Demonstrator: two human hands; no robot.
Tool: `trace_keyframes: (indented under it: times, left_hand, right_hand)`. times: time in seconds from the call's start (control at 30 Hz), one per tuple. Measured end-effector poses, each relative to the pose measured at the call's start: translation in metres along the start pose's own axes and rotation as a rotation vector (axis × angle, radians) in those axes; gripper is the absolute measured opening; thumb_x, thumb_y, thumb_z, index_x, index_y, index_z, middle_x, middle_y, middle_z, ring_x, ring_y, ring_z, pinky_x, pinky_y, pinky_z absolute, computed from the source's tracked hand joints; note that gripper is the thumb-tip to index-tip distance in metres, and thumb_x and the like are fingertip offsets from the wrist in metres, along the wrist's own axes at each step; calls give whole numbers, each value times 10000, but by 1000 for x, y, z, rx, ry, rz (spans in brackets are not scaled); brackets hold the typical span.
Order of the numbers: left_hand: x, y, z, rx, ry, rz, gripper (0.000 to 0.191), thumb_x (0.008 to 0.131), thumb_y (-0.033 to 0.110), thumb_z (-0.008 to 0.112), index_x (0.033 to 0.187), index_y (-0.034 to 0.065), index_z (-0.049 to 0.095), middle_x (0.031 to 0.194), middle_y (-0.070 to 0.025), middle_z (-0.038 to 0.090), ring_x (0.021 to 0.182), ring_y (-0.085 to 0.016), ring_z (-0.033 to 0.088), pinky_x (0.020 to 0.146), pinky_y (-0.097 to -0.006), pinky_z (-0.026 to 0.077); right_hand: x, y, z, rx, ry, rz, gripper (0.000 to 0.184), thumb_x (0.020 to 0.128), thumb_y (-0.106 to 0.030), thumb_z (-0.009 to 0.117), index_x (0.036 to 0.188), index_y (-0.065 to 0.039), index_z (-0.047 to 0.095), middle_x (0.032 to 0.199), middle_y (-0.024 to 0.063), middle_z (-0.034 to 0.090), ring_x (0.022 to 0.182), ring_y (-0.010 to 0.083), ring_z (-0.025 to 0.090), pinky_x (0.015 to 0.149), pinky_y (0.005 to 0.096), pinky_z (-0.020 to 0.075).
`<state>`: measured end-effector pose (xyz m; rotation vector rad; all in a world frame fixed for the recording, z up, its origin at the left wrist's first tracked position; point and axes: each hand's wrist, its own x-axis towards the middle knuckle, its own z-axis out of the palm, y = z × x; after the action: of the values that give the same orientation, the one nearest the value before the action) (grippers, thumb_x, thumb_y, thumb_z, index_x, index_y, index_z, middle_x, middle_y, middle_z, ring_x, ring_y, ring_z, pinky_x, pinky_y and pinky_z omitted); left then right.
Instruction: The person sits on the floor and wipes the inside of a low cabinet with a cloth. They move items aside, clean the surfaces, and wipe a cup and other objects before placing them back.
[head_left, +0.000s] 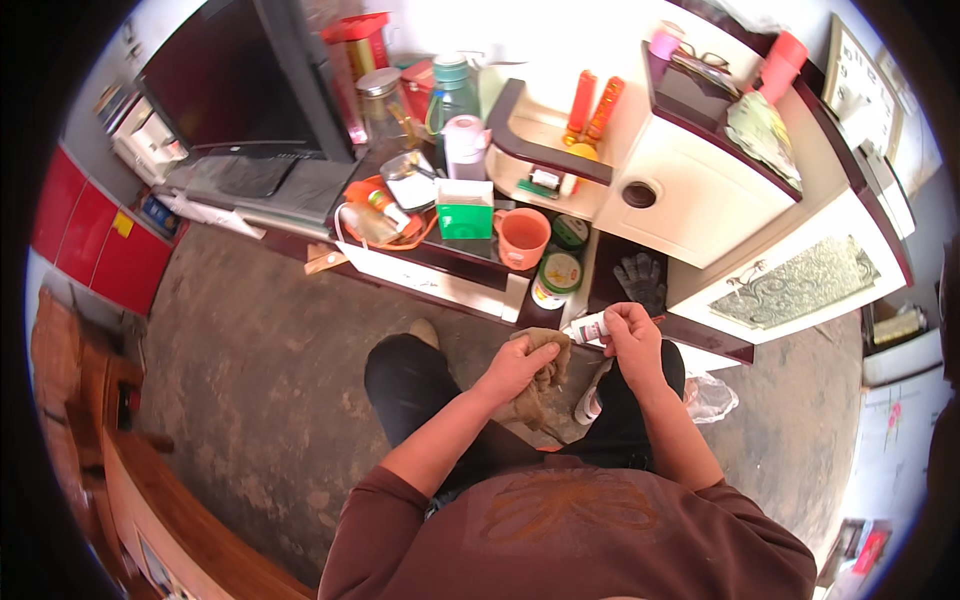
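My left hand (517, 367) grips a crumpled brown cloth (551, 360), part of which hangs down between my knees. A small white bottle (589, 328) with printing on it is held in the fingers of my right hand (632, 337). The bottle is tilted, and its narrow end points left at the cloth's upper edge; whether they touch I cannot tell. Just beyond the bottle stands a white tub with a green lid (560, 274). A dark grey knitted glove (640, 277) lies on the low shelf beyond my right hand.
An orange mug (523, 238), a green-and-white box (465, 210) and an orange basket (386, 217) of small items crowd the cabinet top. Behind them are a teal bottle (451, 90) and a glass jar (382, 105). A television (232, 82) stands left. A plastic bag (711, 397) lies by my right leg.
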<state>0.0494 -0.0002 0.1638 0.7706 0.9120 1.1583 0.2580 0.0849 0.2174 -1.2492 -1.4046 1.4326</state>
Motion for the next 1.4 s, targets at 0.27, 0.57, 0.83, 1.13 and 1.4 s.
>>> trace_keyframes:
  times: [0.27, 0.57, 0.83, 1.13, 1.4]
  left_hand:
    - [66, -58, -51, 271, -201, -273, 321, 1072, 273, 663, 1274, 27, 705, 992, -33, 741, 807, -99, 659, 701, -288, 533]
    - [116, -132, -80, 509, -91, -294, 518, 925, 493, 794, 1109, 10, 749, 889, -47, 711, 764, -122, 627, 719, -324, 531]
    - [129, -96, -56, 538, -103, -185, 505, 938, 482, 777, 1092, 2, 743, 937, -80, 753, 853, -150, 689, 779, -340, 549]
    - [134, -102, -62, 464, -134, -132, 304, 1007, 311, 737, 1064, 12, 737, 884, -40, 721, 753, -106, 644, 695, -310, 536]
    - [132, -86, -52, 439, -155, -159, 312, 1008, 320, 737, 1085, 18, 737, 875, -34, 732, 755, -106, 663, 701, -310, 540]
  right_hand:
    - [8, -58, -4, -255, 125, -208, 321, 1006, -101, 731, 1290, 5, 627, 982, 32, 735, 865, 53, 649, 753, 250, 551]
    - [91, -263, -60, -997, 615, -1100, 367, 972, -112, 713, 1333, -43, 704, 1104, 127, 749, 946, 191, 697, 872, 319, 554]
    - [191, -322, -80, -1315, 592, -571, 445, 994, -343, 557, 1361, -146, 714, 1075, 159, 785, 1029, 355, 732, 956, 455, 560]
    - [193, -322, -66, -1694, 600, -526, 531, 1013, -461, 627, 1435, -137, 649, 1189, 170, 755, 1104, 371, 721, 960, 465, 562]
    - [223, -290, 54, -1382, 367, -990, 453, 976, -362, 708, 1392, -184, 688, 1278, 100, 743, 1057, 269, 748, 920, 415, 585]
